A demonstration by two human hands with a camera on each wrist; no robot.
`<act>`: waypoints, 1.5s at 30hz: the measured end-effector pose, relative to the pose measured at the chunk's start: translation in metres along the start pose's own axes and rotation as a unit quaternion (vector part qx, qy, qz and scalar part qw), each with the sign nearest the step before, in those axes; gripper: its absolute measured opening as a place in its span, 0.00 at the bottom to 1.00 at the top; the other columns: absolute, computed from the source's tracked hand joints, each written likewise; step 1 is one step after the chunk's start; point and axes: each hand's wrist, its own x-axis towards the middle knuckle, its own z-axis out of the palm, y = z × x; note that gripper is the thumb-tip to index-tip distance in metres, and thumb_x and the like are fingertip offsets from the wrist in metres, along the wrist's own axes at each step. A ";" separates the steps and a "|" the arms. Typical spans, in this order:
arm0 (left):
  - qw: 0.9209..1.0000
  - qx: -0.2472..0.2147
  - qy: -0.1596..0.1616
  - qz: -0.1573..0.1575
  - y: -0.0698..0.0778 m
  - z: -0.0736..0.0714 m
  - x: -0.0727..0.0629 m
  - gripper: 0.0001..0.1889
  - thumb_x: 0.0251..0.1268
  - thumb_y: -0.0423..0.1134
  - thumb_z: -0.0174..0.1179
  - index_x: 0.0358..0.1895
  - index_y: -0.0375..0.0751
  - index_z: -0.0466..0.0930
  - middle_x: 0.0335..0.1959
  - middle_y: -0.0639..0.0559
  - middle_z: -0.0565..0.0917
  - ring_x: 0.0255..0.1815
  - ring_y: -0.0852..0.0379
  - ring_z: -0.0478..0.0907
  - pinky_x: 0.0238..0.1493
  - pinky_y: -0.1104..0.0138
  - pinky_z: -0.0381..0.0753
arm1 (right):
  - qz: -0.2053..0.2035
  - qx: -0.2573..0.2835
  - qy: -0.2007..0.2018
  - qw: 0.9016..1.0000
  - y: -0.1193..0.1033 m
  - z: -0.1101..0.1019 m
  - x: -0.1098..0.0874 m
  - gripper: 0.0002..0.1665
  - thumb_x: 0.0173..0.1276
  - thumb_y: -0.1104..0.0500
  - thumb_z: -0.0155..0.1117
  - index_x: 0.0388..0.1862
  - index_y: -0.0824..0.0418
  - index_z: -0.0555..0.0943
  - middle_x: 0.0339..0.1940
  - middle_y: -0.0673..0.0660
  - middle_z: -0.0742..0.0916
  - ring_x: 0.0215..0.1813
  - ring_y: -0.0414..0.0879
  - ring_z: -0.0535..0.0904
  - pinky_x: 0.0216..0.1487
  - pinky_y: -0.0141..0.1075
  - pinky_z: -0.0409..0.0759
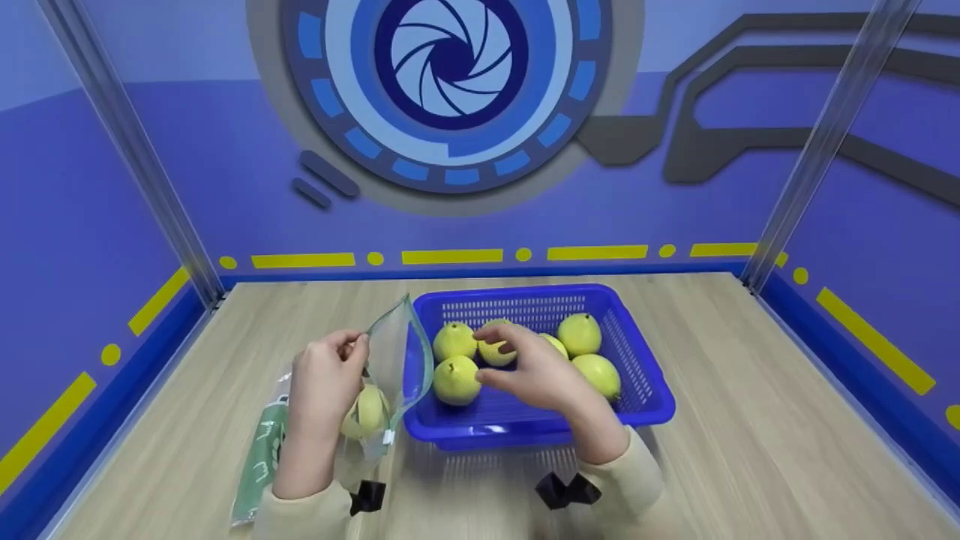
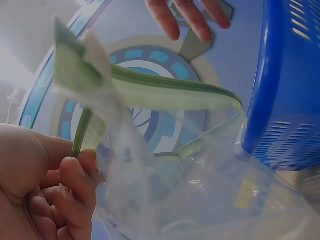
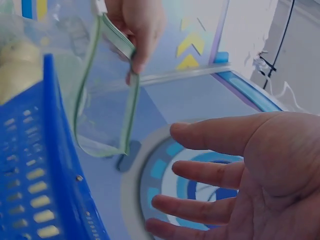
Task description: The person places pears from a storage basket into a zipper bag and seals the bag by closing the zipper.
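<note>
My left hand (image 1: pixel 325 386) pinches the green-edged rim of a clear zip bag (image 2: pixel 165 200), whose mouth gapes toward the basket. Inside the bag lies a yellow-green pear-like fruit (image 1: pixel 367 412), partly hidden by the hand. A white slider (image 1: pixel 388 437) sits at the near end of the zip. Over the blue basket (image 1: pixel 495 435) hovers my right hand (image 1: pixel 541 369), its fingers spread and holding nothing, as the right wrist view confirms. Several more such fruits lie in the basket; one (image 1: pixel 457 380) is just left of the right thumb, and another is partly covered by that hand.
A green and clear plastic package (image 1: pixel 259 465) lies on the wood-grain table (image 1: pixel 750 420), left of the left forearm. Blue printed panels (image 1: pixel 510 217) close off the back and both sides, with metal posts at the corners.
</note>
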 end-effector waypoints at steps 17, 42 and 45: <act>1.000 -0.007 -0.005 -0.013 0.001 -0.001 0.000 0.14 0.75 0.39 0.58 0.52 0.33 0.87 0.21 0.51 0.79 0.19 0.60 0.74 0.22 0.69 0.71 | 0.132 -0.041 0.006 0.990 0.053 -0.055 -0.002 0.29 0.69 0.54 0.70 0.65 0.62 0.77 0.66 0.69 0.81 0.67 0.69 0.77 0.67 0.59 0.75; 1.000 -0.008 -0.012 -0.027 0.001 -0.002 0.000 0.15 0.76 0.40 0.58 0.54 0.33 0.86 0.24 0.50 0.79 0.21 0.59 0.75 0.22 0.70 0.71 | 0.168 -0.187 -0.096 0.963 0.104 -0.065 0.006 0.31 0.58 0.58 0.76 0.59 0.69 0.79 0.56 0.71 0.86 0.60 0.64 0.81 0.63 0.57 0.78; 1.000 -0.009 -0.012 -0.026 0.001 -0.002 0.000 0.15 0.76 0.40 0.58 0.54 0.33 0.86 0.23 0.50 0.79 0.21 0.60 0.75 0.22 0.70 0.72 | 0.170 -0.199 -0.109 0.959 0.107 -0.063 0.007 0.31 0.57 0.59 0.77 0.59 0.68 0.79 0.55 0.70 0.86 0.59 0.63 0.81 0.63 0.57 0.77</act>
